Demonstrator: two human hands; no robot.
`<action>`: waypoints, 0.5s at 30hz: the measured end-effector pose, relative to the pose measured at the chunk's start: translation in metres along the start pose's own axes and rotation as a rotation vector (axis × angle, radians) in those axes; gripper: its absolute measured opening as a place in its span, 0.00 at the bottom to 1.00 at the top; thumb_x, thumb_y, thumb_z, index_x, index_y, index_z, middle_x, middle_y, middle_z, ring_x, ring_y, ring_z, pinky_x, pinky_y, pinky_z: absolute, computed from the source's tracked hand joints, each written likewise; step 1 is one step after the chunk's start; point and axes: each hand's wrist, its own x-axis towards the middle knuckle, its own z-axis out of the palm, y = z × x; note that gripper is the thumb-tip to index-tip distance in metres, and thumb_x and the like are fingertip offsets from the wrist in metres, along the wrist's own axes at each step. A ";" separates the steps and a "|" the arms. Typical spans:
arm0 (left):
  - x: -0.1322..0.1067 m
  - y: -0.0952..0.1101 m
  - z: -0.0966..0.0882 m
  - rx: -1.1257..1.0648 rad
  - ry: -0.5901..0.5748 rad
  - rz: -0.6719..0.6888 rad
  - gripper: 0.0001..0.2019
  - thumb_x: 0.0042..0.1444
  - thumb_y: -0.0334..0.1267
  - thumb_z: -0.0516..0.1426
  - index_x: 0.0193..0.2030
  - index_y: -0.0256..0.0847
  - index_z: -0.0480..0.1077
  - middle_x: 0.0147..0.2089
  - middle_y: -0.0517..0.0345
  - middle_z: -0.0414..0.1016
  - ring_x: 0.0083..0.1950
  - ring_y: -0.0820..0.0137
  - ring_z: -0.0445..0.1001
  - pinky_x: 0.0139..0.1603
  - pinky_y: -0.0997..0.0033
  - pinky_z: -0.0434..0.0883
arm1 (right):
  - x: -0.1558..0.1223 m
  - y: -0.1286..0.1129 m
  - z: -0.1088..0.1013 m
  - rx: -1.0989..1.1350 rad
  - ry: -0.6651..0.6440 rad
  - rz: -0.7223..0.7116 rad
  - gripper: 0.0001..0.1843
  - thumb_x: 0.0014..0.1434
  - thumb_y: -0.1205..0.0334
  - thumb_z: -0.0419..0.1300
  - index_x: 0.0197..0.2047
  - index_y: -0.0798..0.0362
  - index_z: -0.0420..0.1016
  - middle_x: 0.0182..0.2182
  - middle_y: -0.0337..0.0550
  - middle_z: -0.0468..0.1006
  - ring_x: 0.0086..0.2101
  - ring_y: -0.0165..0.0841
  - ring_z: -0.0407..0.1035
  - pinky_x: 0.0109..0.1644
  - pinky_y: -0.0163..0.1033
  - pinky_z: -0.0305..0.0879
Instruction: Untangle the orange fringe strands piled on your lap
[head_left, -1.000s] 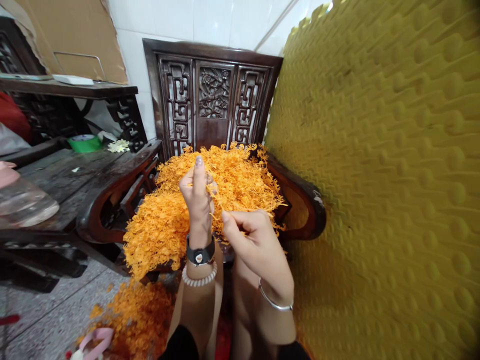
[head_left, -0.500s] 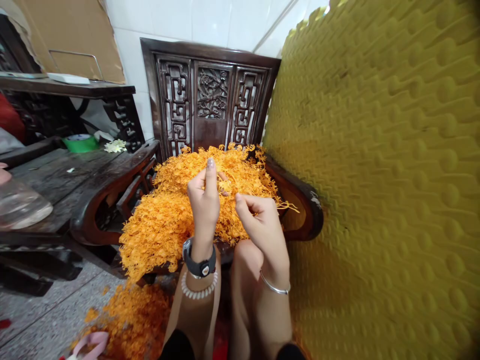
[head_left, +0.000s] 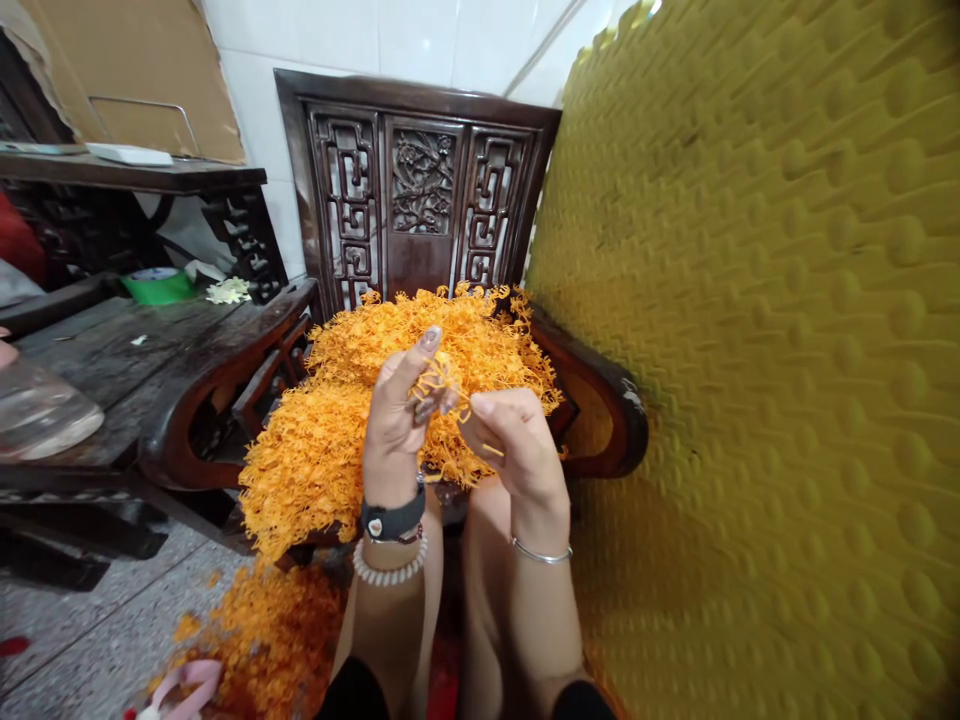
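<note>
A big heap of thin orange strands (head_left: 352,420) fills the seat of a dark carved wooden armchair (head_left: 420,190). My left hand (head_left: 397,405), with a watch and a bead bracelet at the wrist, is raised above the heap with its fingers closed on a small tuft of orange strands (head_left: 435,378). Close to its right, my right hand (head_left: 514,440), wearing a thin bangle, pinches the same tuft, and a strand hangs from its fingers. Both hands nearly touch.
A large yellow bumpy foam sheet (head_left: 750,350) stands at the right, against the chair. More orange strands (head_left: 270,620) lie on the speckled floor below. At the left is a dark wooden table (head_left: 112,350) with a green roll (head_left: 157,286) and a clear bag (head_left: 37,410).
My hands have come together: the right hand moved up and left to the tuft in the left hand. The left hand's fingers tilted right and curled round the strands.
</note>
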 end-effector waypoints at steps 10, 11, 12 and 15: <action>-0.013 0.002 0.018 -0.274 -0.009 -0.127 0.18 0.49 0.42 0.59 0.19 0.39 0.55 0.15 0.69 0.50 0.14 0.84 0.53 0.14 0.82 0.55 | 0.012 0.023 0.007 0.630 -0.280 -0.356 0.24 0.56 0.67 0.45 0.11 0.52 0.42 0.05 0.28 0.44 0.07 0.18 0.38 0.10 0.27 0.36; -0.013 0.004 0.016 -0.277 -0.004 -0.087 0.17 0.50 0.41 0.58 0.19 0.39 0.54 0.15 0.69 0.50 0.14 0.84 0.52 0.13 0.82 0.55 | 0.013 0.024 0.006 0.674 -0.294 -0.378 0.24 0.56 0.66 0.45 0.11 0.52 0.42 0.05 0.28 0.44 0.07 0.18 0.38 0.10 0.27 0.36; -0.012 0.006 0.012 -0.280 -0.002 -0.048 0.18 0.52 0.40 0.57 0.19 0.39 0.53 0.15 0.69 0.49 0.14 0.84 0.51 0.13 0.82 0.54 | 0.014 0.024 0.004 0.743 -0.298 -0.415 0.24 0.56 0.66 0.45 0.12 0.52 0.43 0.05 0.27 0.45 0.06 0.18 0.38 0.10 0.27 0.37; -0.009 0.020 -0.007 -0.328 0.018 0.092 0.23 0.56 0.39 0.53 0.17 0.40 0.44 0.15 0.70 0.41 0.13 0.84 0.42 0.12 0.84 0.52 | 0.014 0.018 -0.007 0.946 -0.201 -0.529 0.23 0.57 0.64 0.47 0.12 0.52 0.43 0.06 0.26 0.45 0.06 0.17 0.38 0.12 0.26 0.44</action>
